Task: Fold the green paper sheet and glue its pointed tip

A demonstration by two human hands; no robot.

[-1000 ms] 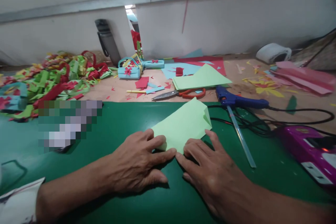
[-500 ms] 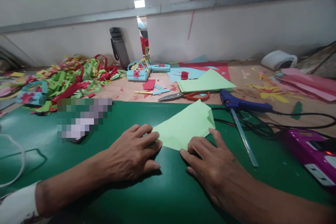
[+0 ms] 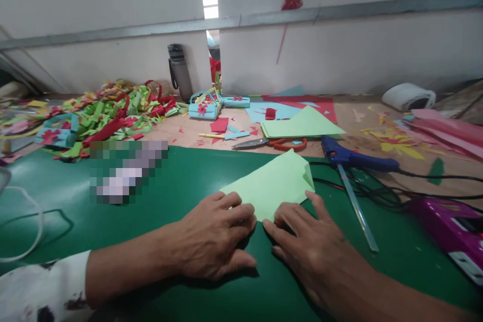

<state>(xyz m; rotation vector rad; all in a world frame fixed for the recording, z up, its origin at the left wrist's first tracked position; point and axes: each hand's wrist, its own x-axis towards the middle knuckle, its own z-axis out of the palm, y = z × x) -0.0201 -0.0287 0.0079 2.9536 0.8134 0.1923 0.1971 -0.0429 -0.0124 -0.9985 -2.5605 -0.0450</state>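
Observation:
A folded sheet of light green paper lies on the green mat, its upper right edge turned over. My left hand rests palm down on the sheet's lower left edge. Its bent fingers press the paper, and its thumb stretches out apart over the mat. My right hand lies at the lower right edge, touching the paper with spread fingertips. Neither hand is closed around the sheet. Part of the lower edge is hidden beneath my fingers.
Behind the sheet lie scissors and more green paper. A blue glue gun with cords and a purple power strip are at right. Left are a blurred-out phone and a pile of paper strips. A bottle stands behind.
My left hand has slid right along the paper's lower edge, closer to my right hand. My right hand stays in place on the sheet. The view has shifted slightly.

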